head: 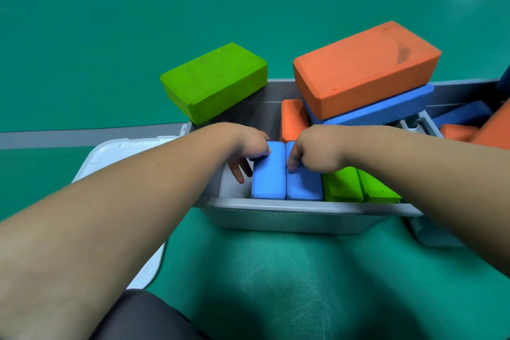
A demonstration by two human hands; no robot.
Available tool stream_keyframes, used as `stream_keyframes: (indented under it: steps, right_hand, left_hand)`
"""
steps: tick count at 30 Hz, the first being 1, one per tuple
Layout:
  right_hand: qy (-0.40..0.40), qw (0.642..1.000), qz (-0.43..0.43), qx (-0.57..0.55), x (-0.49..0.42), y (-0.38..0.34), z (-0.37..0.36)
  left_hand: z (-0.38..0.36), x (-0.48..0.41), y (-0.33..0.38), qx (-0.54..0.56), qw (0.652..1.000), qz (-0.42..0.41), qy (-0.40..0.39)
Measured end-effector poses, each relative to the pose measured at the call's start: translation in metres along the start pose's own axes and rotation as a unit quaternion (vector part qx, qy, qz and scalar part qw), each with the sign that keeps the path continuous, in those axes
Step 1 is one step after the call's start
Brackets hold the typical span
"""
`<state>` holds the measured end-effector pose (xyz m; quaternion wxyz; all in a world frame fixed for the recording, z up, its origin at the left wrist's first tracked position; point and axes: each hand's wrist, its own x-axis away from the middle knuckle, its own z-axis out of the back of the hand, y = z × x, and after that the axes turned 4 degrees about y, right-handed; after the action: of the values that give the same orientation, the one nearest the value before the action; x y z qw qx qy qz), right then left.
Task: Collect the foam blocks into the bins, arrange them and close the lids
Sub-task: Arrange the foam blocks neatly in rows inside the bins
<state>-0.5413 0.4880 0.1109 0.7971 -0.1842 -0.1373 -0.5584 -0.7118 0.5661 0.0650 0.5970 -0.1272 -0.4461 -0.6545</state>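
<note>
Right hand (311, 152) fingertips down in crack between left blue block (269, 179) and right blue block (305, 188). Tips hidden, can't tell if I hold anything. Right arm (414, 163) covers part of green blocks (342, 185). Left arm (124, 215) covers much of white lid (110, 152). Small orange block (292, 119) half hidden behind hands. Second bin (429, 119) and orange blocks (494, 132) cut off at right edge.

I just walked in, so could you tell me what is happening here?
A person is filling a grey bin. The left hand grips the left blue block, the right hand the right blue block, both on edge beside green blocks. An orange block lies piled behind; the lid is off.
</note>
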Motion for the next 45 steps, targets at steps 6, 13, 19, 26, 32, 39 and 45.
stream_keyframes:
  steps: [6,13,19,26,32,39,45]
  right_hand:
    - [0.031,0.999,-0.019,0.01,0.004,-0.003,-0.001]
    - [0.036,0.996,-0.03,0.08,0.001,-0.009,0.003]
    - [0.12,0.992,-0.019,0.02,-0.001,-0.014,0.017]
    - [0.163,0.986,-0.016,-0.029,-0.006,-0.017,0.02]
    - [0.226,0.971,-0.025,-0.074,-0.012,-0.02,0.028]
    - [0.383,0.87,-0.1,-0.294,-0.026,-0.027,0.054]
    - [0.534,0.73,-0.137,-0.404,-0.025,-0.01,0.094]
  left_hand:
    - [0.009,0.004,0.005,-0.105,0.994,-0.009,0.02]
    - [0.043,0.021,0.013,-0.138,0.982,-0.049,0.12]
    - [0.066,0.031,0.017,-0.244,0.812,-0.247,0.469]
    - [0.064,0.01,-0.023,-0.379,0.793,-0.018,0.477]
    - [0.077,0.009,-0.032,-0.378,0.792,-0.04,0.478]
    - [0.094,0.024,-0.02,-0.201,0.796,-0.2,0.535]
    - [0.074,0.034,-0.009,-0.134,0.785,-0.36,0.486]
